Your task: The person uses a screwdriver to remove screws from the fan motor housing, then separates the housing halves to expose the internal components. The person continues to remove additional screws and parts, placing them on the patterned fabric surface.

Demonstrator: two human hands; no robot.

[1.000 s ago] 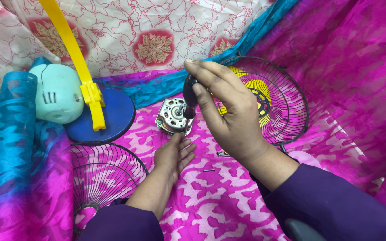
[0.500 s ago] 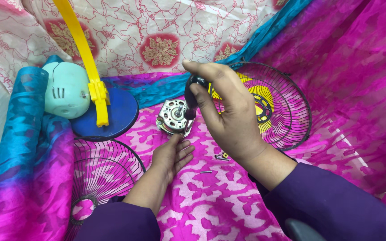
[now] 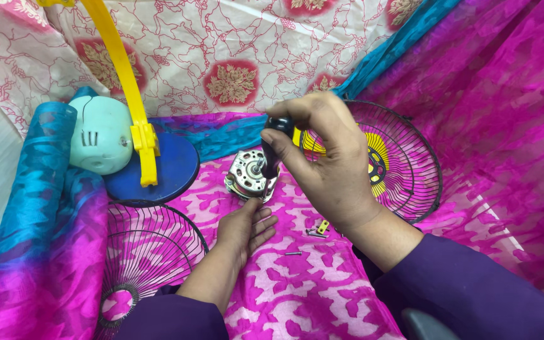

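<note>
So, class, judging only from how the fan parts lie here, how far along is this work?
Done: both wire guards, one near the left sleeve and one at the right, lie apart from the pale green housing, and the motor sits bare on the cloth with loose screws nearby. In hand: the right hand holds a screwdriver down on the motor, and the left hand steadies it. Left: the motor looks unopened.

Motor (image 3: 247, 174) at centre is hemmed in: blue base (image 3: 165, 170) with yellow stand (image 3: 135, 119) close on the left, rear grille (image 3: 404, 164) close on the right, cloth wall behind. Front grille (image 3: 146, 252) fills lower left. Open cloth floor lies lower centre, between the two arms, broken only by loose screws (image 3: 313, 230) near the right hand (image 3: 328, 157). Left hand (image 3: 243, 223) blocks the motor's near side.
</note>
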